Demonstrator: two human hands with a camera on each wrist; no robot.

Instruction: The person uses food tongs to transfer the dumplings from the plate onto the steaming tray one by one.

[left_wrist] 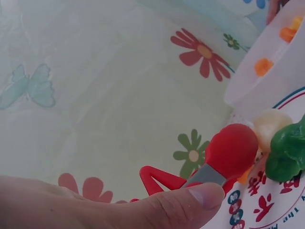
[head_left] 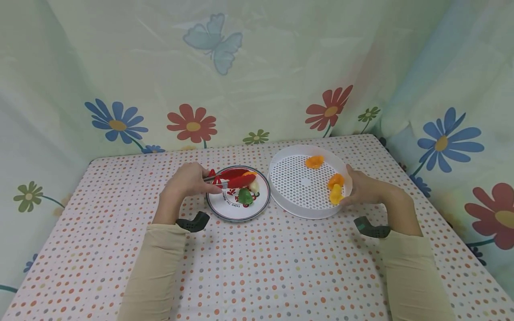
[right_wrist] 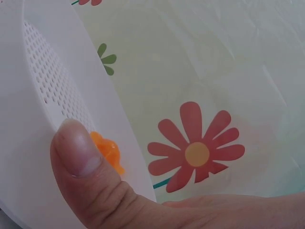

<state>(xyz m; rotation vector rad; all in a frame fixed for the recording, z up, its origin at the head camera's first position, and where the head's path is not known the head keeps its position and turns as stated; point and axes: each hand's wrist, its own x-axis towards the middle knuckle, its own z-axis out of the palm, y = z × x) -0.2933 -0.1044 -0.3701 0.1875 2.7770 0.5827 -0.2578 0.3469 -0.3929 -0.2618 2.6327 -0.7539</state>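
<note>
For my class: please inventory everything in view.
Plate: 1, white, left of sieve
Sieve: 1, white, beside plate
Tongs: 1 pair, red and grey, over plate
Green piece: 1, green, on plate
Pale piece: 1, whitish, on plate
Half-hidden piece: 1, orange, on plate
Orange pieces: 2, orange, in sieve
Yellow piece: 1, yellow, in sieve
Tablecloth: 1, white, dotted, beneath plate
Backdrop: count unclear, pale green, behind tablecloth
Left hand: 1, holding tongs
Right hand: 1, gripping sieve
Sleeves: 2, beige, forearms
Wrist devices: 2, dark, wrists

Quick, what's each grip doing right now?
Left grip: closed, holding the red-tipped tongs.
Right grip: closed, holding the white sieve by its side.
</note>
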